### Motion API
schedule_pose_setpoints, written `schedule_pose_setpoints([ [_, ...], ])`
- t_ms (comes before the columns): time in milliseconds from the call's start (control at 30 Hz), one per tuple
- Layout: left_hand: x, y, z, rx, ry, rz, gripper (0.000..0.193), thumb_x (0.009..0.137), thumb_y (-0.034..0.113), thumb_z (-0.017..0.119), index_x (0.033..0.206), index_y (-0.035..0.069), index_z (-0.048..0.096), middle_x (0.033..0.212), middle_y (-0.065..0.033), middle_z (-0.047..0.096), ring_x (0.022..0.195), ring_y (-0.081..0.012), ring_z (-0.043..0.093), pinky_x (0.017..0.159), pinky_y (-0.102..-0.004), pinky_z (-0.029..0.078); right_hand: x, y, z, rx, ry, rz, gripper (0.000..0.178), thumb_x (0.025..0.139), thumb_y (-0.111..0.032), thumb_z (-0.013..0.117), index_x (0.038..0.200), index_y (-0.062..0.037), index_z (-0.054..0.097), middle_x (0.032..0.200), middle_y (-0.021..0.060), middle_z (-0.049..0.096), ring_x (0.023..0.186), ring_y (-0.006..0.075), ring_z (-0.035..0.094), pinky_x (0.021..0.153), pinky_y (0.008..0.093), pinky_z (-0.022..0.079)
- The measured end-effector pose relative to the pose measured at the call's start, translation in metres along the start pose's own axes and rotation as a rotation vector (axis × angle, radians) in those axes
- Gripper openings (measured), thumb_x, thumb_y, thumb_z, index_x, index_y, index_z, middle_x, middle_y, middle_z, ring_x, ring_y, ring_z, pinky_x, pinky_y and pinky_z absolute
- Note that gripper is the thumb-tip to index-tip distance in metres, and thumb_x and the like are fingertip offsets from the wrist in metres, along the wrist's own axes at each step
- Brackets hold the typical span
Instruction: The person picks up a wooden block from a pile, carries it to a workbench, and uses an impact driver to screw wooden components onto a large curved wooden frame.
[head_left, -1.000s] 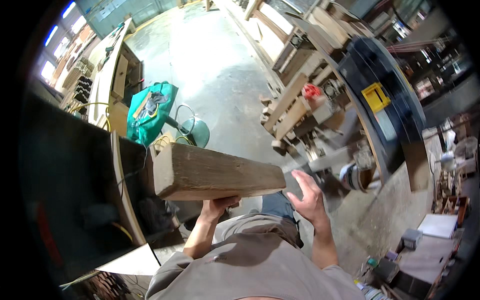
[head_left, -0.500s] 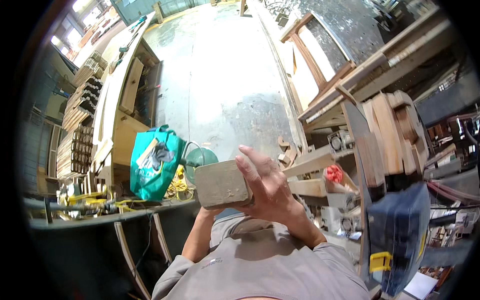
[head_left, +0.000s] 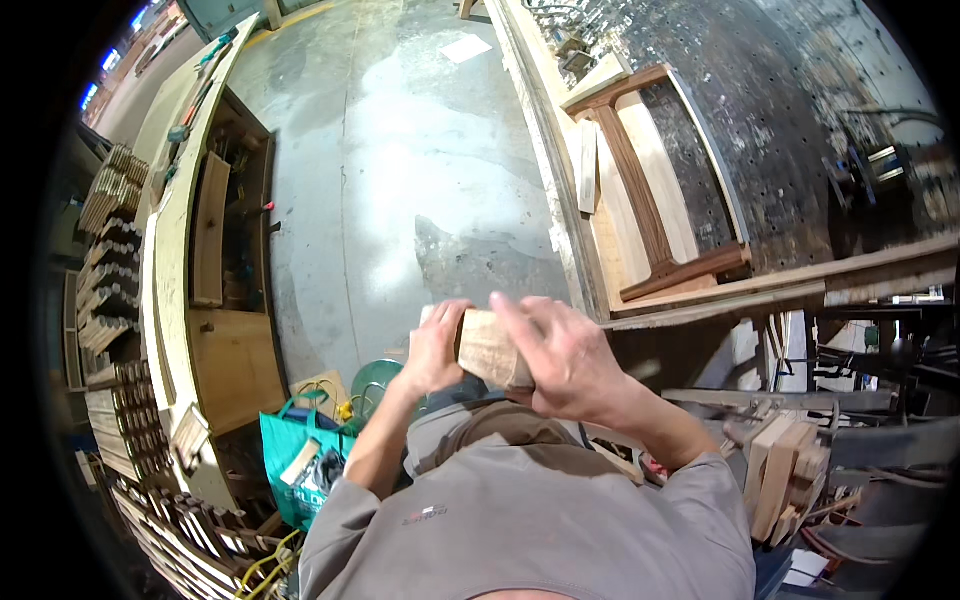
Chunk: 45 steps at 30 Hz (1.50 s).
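Close in front of my body is a thick, pale wooden block (head_left: 490, 348) with visible grain, held between both hands. My left hand (head_left: 435, 348) is closed around its left side. On its right side, my right hand (head_left: 572, 362) grips the block, thumb lying along the upper edge. The undersides of the block and some fingertips are hidden.
Ahead on the right, a workbench (head_left: 800, 290) carries a brown wooden frame (head_left: 637, 190). To the left stands a long bench (head_left: 232, 365) beside stacked timber strips (head_left: 108, 255). A green bag (head_left: 290, 490) sits low left; wood pieces (head_left: 780, 470) lie low right.
My view has shifted, showing more of the right bench. The block has been turned in my hands, and my left hand, mostly hidden beneath it before, now shows at its left side.
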<state>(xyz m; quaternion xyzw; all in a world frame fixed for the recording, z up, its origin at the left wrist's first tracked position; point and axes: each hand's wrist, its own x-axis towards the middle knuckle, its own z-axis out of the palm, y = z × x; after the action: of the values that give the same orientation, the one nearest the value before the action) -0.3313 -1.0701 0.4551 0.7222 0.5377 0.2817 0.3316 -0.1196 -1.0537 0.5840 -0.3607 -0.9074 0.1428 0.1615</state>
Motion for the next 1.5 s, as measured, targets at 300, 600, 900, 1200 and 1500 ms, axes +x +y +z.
schedule_pose_setpoints([
  [300, 0.265, -0.089, -0.036, -0.009, -0.025, -0.017, 0.071, 0.061, 0.004, 0.071, 0.126, 0.009, 0.043, 0.125, -0.0161, 0.046, 0.114, -0.0359, 0.048, 0.093, -0.0428, 0.044, 0.178, 0.198, 0.015, 0.124, 0.274, 0.178, 0.054, 0.053, -0.020, 0.080, 0.101, -0.0086, 0.057, 0.092, 0.0143, 0.058, 0.078, 0.0309, 0.062, 0.063, 0.0387, 0.051],
  [600, 0.330, -0.324, -0.047, 0.011, 0.002, -0.850, 0.054, 0.068, 0.012, 0.075, 0.116, 0.003, 0.054, 0.103, -0.0142, 0.065, 0.095, -0.0256, 0.063, 0.083, -0.0347, 0.050, 0.333, 0.443, 0.026, 0.035, 0.145, 0.480, 0.054, 0.056, -0.026, 0.078, 0.104, -0.0103, 0.059, 0.094, 0.0161, 0.055, 0.077, 0.0296, 0.062, 0.062, 0.0377, 0.053],
  [900, 0.320, -0.401, -0.046, -0.476, -0.160, -1.656, 0.043, 0.075, 0.009, 0.067, 0.115, 0.003, 0.053, 0.090, -0.0103, 0.064, 0.080, -0.0218, 0.061, 0.063, -0.0362, 0.051, 0.477, 0.692, -0.018, -0.041, 0.136, 0.821, 0.062, 0.056, -0.033, 0.081, 0.109, -0.0138, 0.057, 0.101, 0.0136, 0.058, 0.096, 0.0312, 0.059, 0.084, 0.0417, 0.050],
  [1200, 0.513, -0.482, -0.138, -0.719, 0.142, -1.502, 0.036, 0.085, 0.010, 0.059, 0.120, 0.003, 0.050, 0.105, -0.0118, 0.061, 0.092, -0.0221, 0.063, 0.075, -0.0353, 0.051, 0.535, 0.854, -0.020, -0.185, -0.010, 0.978, 0.059, 0.058, -0.041, 0.079, 0.109, -0.0202, 0.058, 0.107, 0.0197, 0.054, 0.101, 0.0377, 0.056, 0.087, 0.0435, 0.047],
  [1500, 0.575, -0.486, -0.194, -0.616, 0.111, -1.524, 0.033, 0.085, 0.006, 0.059, 0.117, 0.001, 0.051, 0.107, -0.0129, 0.060, 0.092, -0.0226, 0.062, 0.078, -0.0360, 0.052, 0.517, 0.919, 0.018, -0.143, -0.093, 1.054, 0.055, 0.059, -0.037, 0.078, 0.108, -0.0193, 0.058, 0.104, 0.0201, 0.055, 0.100, 0.0382, 0.055, 0.087, 0.0439, 0.046],
])
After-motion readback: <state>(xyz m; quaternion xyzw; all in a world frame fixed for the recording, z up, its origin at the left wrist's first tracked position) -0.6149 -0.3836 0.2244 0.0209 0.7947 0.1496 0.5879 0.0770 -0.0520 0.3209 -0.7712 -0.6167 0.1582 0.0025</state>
